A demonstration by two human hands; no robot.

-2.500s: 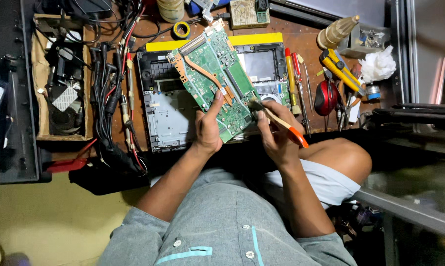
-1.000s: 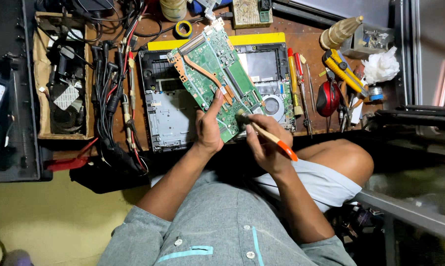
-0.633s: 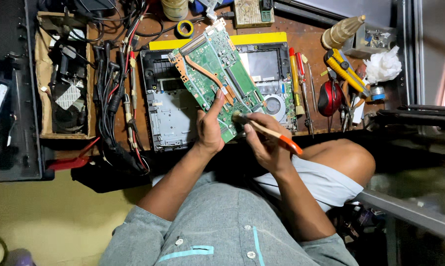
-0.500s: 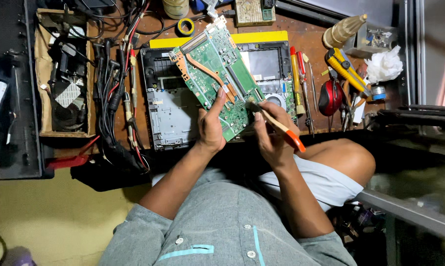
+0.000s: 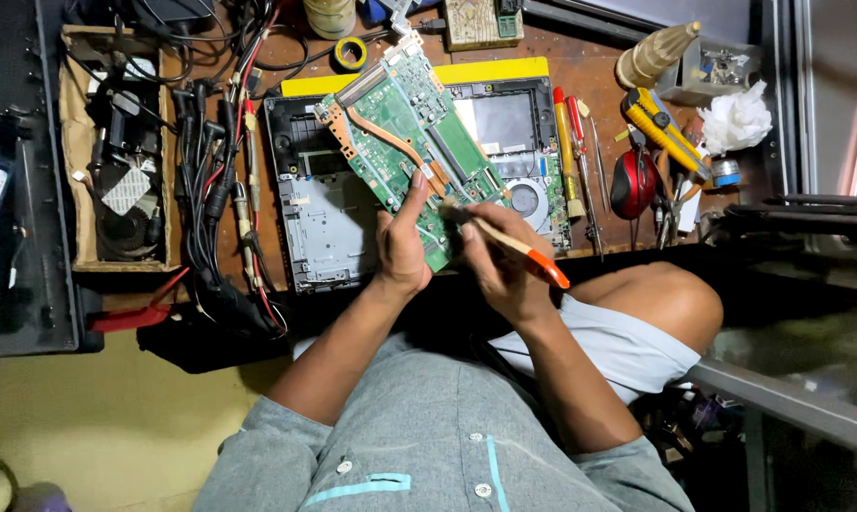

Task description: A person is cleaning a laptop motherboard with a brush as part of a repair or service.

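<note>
1. Gripping the lower edge of the green laptop motherboard [image 5: 411, 142], the left hand [image 5: 402, 248] is wrapping its fingers behind the board and pressing its thumb flat on the component face.
2. The right hand [image 5: 500, 265] is pinching an orange-handled brush [image 5: 510, 245] between thumb and curled fingers, bristle end touching the board's lower right corner.
3. The motherboard is being held tilted above the opened laptop chassis [image 5: 326, 216], with its copper heat pipe [image 5: 383, 142] facing up.
4. Judging from the grip, light strokes are advisable, running away from the connectors, with the board being supported directly behind the brushed area.
5. Screwdrivers [image 5: 569, 152], a yellow utility knife [image 5: 658, 121] and red pliers [image 5: 634, 182] are lying to the right on the wooden workbench [image 5: 580, 47]; bundled cables [image 5: 210, 171] are lying to the left.
</note>
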